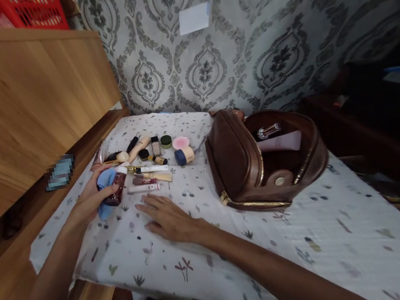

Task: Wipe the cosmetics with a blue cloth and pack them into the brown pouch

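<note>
My left hand [92,196] is closed around a dark red bottle [116,188] with a white cap, a bunched blue cloth [106,210] gripped along with it. My right hand [168,217] rests palm down on the patterned sheet, fingers apart. Just beyond its fingertips lies a white tube [144,188] with a pink end. Behind that are a lip gloss [143,179], a white pen-like stick [153,169] and a foundation bottle [156,146]. A blue-capped jar [184,156] lies on its side near a round pink compact [181,143].
An unzipped brown leather bag [238,164] stands to the right, holding a pale pink tube [281,143] and a shiny metallic item [268,131]. A wooden panel [28,105] rises at the left with a red basket [39,13] on top. Patterned wallpaper [243,38] closes off the back.
</note>
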`<move>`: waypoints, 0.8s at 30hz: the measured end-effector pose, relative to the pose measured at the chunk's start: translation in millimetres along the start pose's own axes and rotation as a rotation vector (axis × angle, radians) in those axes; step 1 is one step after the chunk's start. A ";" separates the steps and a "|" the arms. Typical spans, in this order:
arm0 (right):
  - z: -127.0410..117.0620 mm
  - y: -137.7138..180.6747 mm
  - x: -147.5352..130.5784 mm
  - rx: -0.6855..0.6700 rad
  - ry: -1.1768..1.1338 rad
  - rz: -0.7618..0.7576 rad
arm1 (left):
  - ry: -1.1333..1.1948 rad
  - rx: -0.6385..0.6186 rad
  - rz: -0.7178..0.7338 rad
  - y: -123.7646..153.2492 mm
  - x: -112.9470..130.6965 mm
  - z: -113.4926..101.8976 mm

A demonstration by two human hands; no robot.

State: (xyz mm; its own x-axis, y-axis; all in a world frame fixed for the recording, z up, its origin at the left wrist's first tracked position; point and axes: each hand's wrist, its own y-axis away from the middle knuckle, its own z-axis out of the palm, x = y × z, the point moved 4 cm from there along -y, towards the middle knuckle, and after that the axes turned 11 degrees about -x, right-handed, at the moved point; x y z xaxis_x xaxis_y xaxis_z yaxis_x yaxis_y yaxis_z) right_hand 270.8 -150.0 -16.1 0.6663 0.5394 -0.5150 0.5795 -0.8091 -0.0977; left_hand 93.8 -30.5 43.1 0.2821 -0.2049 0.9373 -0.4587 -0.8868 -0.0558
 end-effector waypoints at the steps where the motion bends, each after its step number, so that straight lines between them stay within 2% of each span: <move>1: -0.4 0.3 3.0 0.025 -0.046 0.008 | -0.015 -0.036 0.031 2.5 7.8 3.7; 4: -8.4 9.4 13.7 0.170 -0.257 0.046 | -0.097 -0.197 0.060 9.8 25.5 26.2; 8: -21.3 34.1 34.7 0.375 -0.608 0.130 | -0.184 -0.470 0.092 15.4 35.9 73.7; 10: -24.7 47.3 44.6 0.426 -0.648 0.175 | -0.278 -0.572 0.151 14.5 37.4 95.0; 13: -24.8 63.3 55.5 0.435 -0.554 0.260 | -0.417 -0.620 0.256 9.5 35.6 114.2; 18: -22.5 73.5 60.8 0.466 -0.479 0.299 | -0.471 -0.585 0.297 3.2 22.5 116.5; 21: -23.8 73.3 59.4 0.463 -0.504 0.306 | -0.436 -0.561 0.246 -0.6 9.1 107.8; 24: -26.7 73.8 57.6 0.449 -0.581 0.303 | -0.477 -0.481 0.224 -11.2 -4.5 93.6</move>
State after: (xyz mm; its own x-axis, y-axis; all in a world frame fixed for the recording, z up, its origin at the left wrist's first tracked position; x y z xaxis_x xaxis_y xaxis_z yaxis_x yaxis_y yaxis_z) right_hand 364.5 -172.4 -30.2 0.3417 0.1731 -0.9237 0.0854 -0.9845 -0.1529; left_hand 176.5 -58.4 7.4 0.4245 -0.6173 0.6624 -0.8390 -0.5432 0.0315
